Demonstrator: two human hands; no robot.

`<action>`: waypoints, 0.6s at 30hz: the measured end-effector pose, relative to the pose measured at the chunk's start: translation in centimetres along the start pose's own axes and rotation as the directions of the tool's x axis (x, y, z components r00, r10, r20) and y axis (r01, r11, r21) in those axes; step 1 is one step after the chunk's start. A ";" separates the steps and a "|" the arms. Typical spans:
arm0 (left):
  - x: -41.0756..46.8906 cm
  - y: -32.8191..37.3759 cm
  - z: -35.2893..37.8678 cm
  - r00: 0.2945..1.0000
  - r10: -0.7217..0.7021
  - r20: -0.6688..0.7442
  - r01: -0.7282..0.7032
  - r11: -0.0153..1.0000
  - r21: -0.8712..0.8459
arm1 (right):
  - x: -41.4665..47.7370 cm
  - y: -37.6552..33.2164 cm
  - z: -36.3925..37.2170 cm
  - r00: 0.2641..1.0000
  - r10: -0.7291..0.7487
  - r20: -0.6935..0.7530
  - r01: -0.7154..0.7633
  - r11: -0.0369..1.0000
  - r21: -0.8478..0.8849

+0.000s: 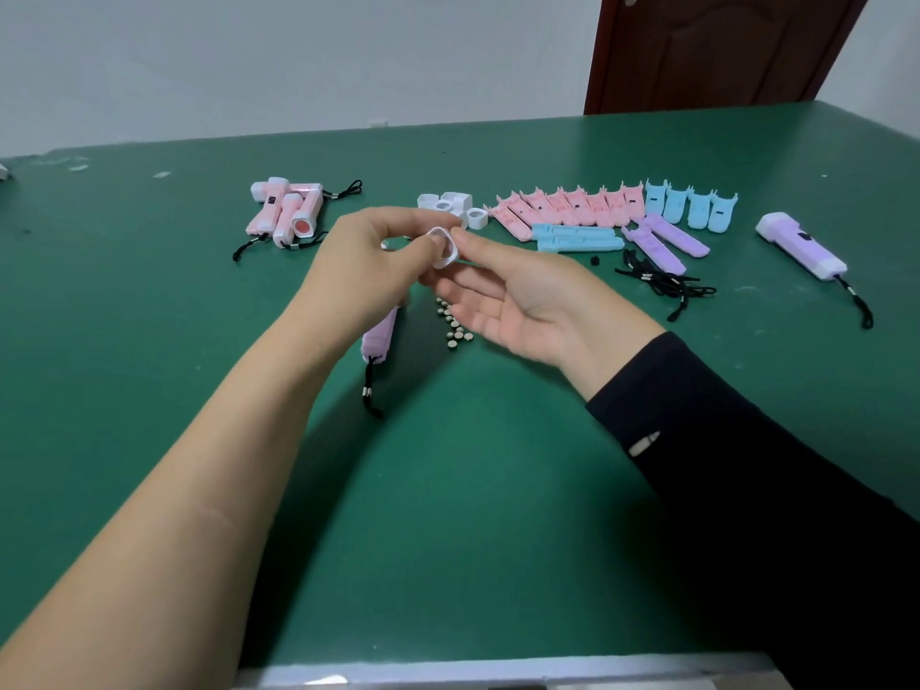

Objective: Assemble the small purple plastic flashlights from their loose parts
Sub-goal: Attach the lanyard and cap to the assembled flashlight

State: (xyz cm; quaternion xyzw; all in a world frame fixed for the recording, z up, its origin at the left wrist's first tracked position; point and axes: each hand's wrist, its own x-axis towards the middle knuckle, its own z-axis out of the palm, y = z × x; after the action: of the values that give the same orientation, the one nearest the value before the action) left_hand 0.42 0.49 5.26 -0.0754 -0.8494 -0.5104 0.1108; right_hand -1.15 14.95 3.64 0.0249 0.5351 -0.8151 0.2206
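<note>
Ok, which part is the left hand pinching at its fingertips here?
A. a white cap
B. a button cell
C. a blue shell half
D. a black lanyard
A: the left hand pinches a white cap between thumb and forefinger, raised above the table.

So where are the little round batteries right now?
In the head view, the batteries lie in a loose heap on the green table near its middle, just below the right hand and right of the purple flashlight body.
</note>
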 end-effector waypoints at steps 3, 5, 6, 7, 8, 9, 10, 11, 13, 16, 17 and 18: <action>0.0 0.0 0.2 0.998 0.053 -0.016 -0.051 0.990 0.130 | -0.1 0.2 0.5 0.997 0.063 0.038 -0.070 0.977 0.201; 0.0 0.2 0.1 0.998 0.062 -0.024 -0.057 0.984 0.171 | -0.1 0.2 0.6 0.997 0.071 0.028 -0.076 0.942 0.327; 0.1 0.2 -0.2 0.998 0.054 -0.038 -0.048 0.987 0.156 | -0.1 0.1 0.6 0.997 0.070 0.011 -0.069 0.922 0.381; 0.3 0.2 -0.6 0.997 0.036 -0.063 -0.026 0.990 0.140 | 0.0 0.0 0.5 0.998 0.068 -0.011 -0.057 0.902 0.428; 0.5 0.0 -1.1 0.995 0.003 -0.099 0.012 0.988 0.155 | 0.0 0.0 0.3 0.997 0.064 -0.035 -0.041 0.886 0.462; 0.8 -0.4 -1.7 0.991 -0.044 -0.128 0.071 0.974 0.216 | 0.0 -0.1 0.1 0.997 0.058 -0.057 -0.024 0.877 0.480; 1.0 -0.8 -2.1 0.985 -0.106 -0.134 0.144 0.936 0.322 | 0.0 -0.1 0.0 0.996 0.053 -0.077 -0.009 0.876 0.483; 1.2 -1.3 -2.4 0.977 -0.184 -0.110 0.214 0.866 0.452 | 0.0 -0.1 -0.2 0.995 0.049 -0.092 0.001 0.879 0.476; 1.2 -1.9 -2.3 0.932 -0.361 -0.037 0.299 0.705 0.644 | 0.1 -0.1 -0.4 0.992 0.044 -0.117 0.015 0.888 0.459; 0.9 -2.4 -1.5 0.875 -0.483 0.043 0.297 0.603 0.740 | 0.1 -0.1 -0.5 0.990 0.031 -0.135 0.031 0.900 0.436; 0.8 -2.4 -1.4 0.869 -0.491 0.054 0.285 0.588 0.757 | 0.1 -0.1 -0.5 0.990 0.027 -0.136 0.034 0.904 0.427; 0.8 -2.4 -1.3 0.870 -0.489 0.057 0.274 0.577 0.770 | 0.1 -0.1 -0.5 0.990 0.024 -0.136 0.036 0.908 0.418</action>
State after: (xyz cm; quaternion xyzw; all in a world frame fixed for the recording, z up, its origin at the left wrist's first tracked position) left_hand -0.78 -1.82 3.99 0.0955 -0.9838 -0.1177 -0.0959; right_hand -1.38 15.39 3.49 0.1264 0.3616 -0.9079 0.1700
